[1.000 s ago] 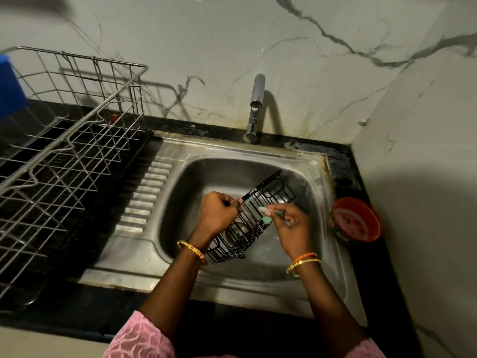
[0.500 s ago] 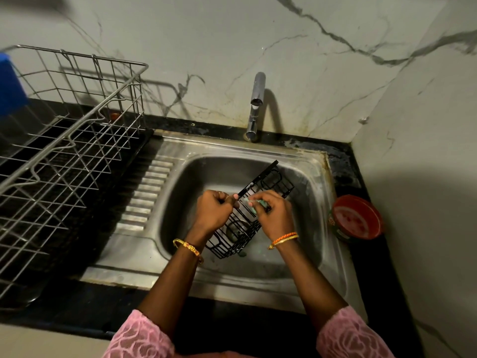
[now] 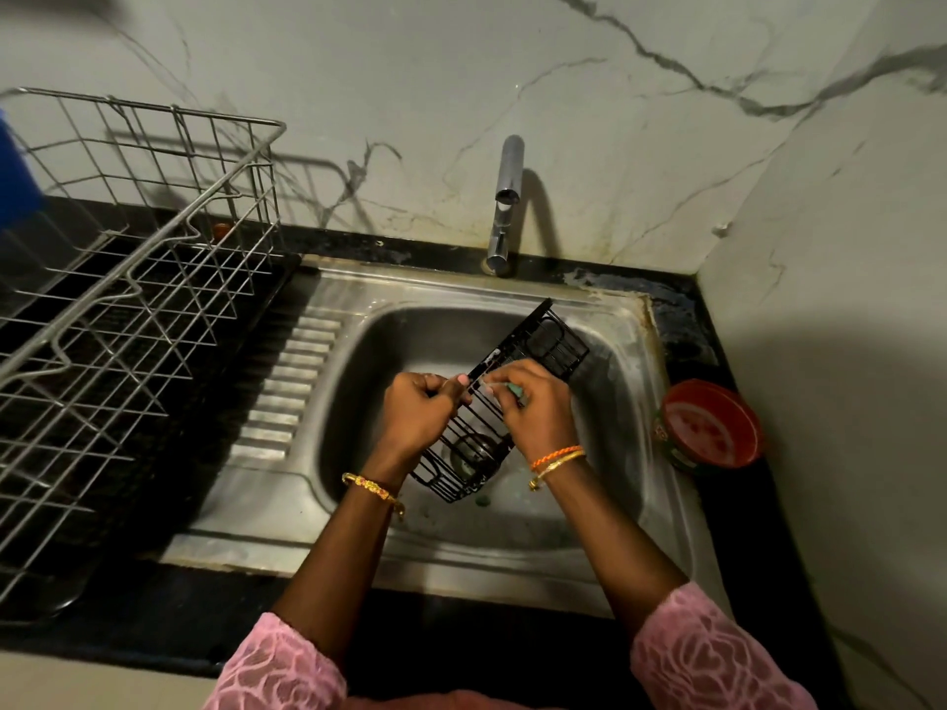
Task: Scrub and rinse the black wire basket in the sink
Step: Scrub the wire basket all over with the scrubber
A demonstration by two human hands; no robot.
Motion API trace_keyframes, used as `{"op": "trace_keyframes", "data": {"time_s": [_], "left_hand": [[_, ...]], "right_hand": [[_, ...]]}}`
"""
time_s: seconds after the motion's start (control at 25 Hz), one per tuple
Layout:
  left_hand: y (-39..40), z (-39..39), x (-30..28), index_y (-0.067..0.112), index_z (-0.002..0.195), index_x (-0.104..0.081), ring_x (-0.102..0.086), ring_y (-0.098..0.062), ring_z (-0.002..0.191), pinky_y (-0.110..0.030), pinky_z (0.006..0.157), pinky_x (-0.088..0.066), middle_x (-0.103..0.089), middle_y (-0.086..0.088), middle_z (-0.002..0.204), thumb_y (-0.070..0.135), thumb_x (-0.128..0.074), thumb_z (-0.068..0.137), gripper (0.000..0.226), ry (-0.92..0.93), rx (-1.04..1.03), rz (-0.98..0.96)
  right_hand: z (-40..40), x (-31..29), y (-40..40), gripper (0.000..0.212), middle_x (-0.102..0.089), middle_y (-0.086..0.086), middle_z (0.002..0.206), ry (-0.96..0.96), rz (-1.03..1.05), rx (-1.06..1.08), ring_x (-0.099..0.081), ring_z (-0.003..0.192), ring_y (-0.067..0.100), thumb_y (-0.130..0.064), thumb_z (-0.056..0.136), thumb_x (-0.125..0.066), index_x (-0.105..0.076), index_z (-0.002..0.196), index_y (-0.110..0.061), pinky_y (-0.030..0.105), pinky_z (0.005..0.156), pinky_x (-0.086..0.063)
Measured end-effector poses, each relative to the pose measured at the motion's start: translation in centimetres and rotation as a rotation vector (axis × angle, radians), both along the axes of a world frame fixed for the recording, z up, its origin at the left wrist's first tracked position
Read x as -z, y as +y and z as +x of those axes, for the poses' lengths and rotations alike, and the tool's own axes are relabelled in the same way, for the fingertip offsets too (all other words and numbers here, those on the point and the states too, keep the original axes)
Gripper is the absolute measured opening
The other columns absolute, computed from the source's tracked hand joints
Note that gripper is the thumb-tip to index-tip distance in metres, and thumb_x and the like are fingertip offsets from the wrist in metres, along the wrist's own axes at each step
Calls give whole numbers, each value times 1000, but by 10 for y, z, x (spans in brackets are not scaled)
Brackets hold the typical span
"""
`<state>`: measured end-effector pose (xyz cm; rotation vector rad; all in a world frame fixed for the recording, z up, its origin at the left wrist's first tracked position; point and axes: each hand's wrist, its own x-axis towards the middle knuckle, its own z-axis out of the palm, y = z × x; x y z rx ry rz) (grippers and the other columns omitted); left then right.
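Black wire basket [image 3: 517,397]: it hangs tilted over the bowl of the steel sink [image 3: 630,351], between my two hands and touching both.
Long axis: it runs on a slant, low end near me on the left, high end away from me on the right, toward the tap [image 3: 505,207].
Left hand [image 3: 417,417]: fingers curled round the basket's upper left edge, gripping it to keep it steady.
Right hand [image 3: 538,409]: fingers curled round a small green scrubber [image 3: 514,389], pressed to the wires near the middle of the basket.
Nearer hand: both are on the basket; my right one has the open run toward the high end.
Suds: a little white foam shows on the top rail just above my right hand.
Water: I see none running from the tap.
Judgement: scrubbing is under way; rinsing looks not yet begun.
Beside the sink: a steel dish rack [image 3: 133,279] on the bench to my left, a red tub [image 3: 709,427] to my right.
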<state>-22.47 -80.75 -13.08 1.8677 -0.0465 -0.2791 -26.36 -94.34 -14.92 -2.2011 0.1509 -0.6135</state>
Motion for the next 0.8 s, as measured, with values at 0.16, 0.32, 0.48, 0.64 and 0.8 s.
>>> {"op": "trace_keyframes", "data": {"time_s": [0.16, 0.32, 0.48, 0.64, 0.8], "left_hand": [[8, 5, 1, 6, 68, -69, -34, 0, 29, -10, 35, -27, -56, 9, 45, 22, -61, 92, 30, 65, -45, -116], [16, 13, -1, 16, 47, -61, -29, -3, 32, -13, 33, -23, -61, -11, 62, 24, -63, 90, 44, 60, -56, -199], [10, 8, -6, 12, 61, -68, -32, 0, 30, -12, 34, -25, -56, 4, 47, 24, -62, 91, 32, 34, -18, -170], [7, 5, -3, 6, 69, -71, -31, -1, 29, -11, 34, -25, -48, 2, 44, 24, -62, 91, 30, 8, 5, -134], [8, 3, 0, 6, 68, -70, -29, -2, 30, -14, 35, -24, -48, 0, 47, 25, -62, 91, 31, 51, -26, -159]], "right_hand": [[-34, 27, -24, 19, -66, 3, 82, -4, -18, 21, -61, 80, 13, 7, 76, -66, -72, 81, -10, 23, 75, -51], [-40, 27, -31, 18, -67, 0, 81, 32, 123, 62, -64, 80, 13, 2, 76, -69, -71, 80, -15, 27, 74, -52], [-25, -13, -26, 10, -65, -6, 80, -107, 192, 208, -59, 76, -9, 0, 78, -68, -71, 80, -9, 2, 68, -41], [3, -21, -4, 9, -66, 5, 84, -109, 21, 48, -60, 79, 10, 2, 79, -66, -71, 83, -4, 6, 71, -44], [20, -12, 8, 14, -65, 9, 87, -117, -51, 33, -60, 82, 17, 7, 79, -64, -71, 86, -3, 4, 74, -43]]}}
